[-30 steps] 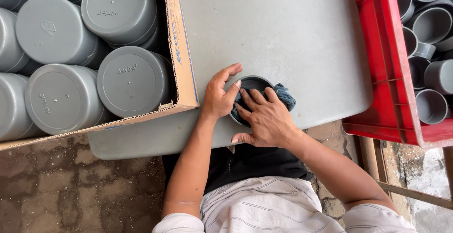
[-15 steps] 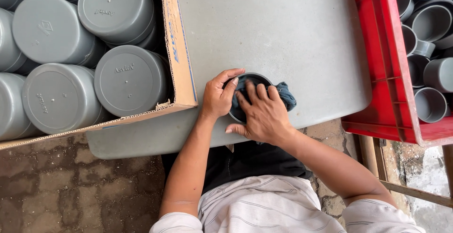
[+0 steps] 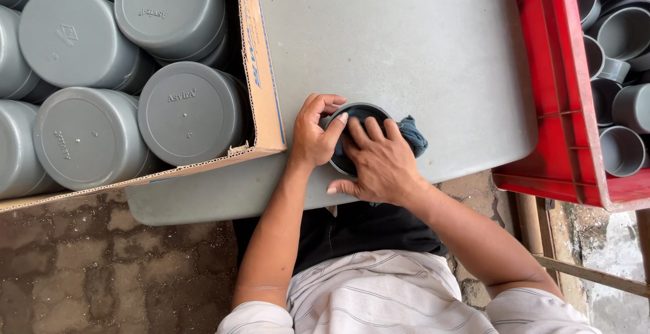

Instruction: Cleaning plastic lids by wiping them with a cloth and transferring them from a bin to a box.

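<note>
A round grey plastic fitting (image 3: 342, 163) stands on the grey table (image 3: 406, 43) near its front edge. My left hand (image 3: 313, 133) grips its left rim, thumb and fingers curled over the top. My right hand (image 3: 376, 161) lies flat over the opening and presses a dark blue cloth (image 3: 414, 134) into it. Part of the cloth sticks out to the right of the fitting. The inside of the fitting is mostly hidden by my fingers and the cloth.
A cardboard box (image 3: 261, 83) with several large grey round caps (image 3: 189, 112) sits at the left, touching the table. A red plastic crate (image 3: 548, 97) at the right holds several grey pipe fittings (image 3: 619, 150). Brick paving lies below.
My right hand has shifted slightly over the fitting with the cloth, fingers pointing more up and left. My left hand keeps its hold on the rim.
</note>
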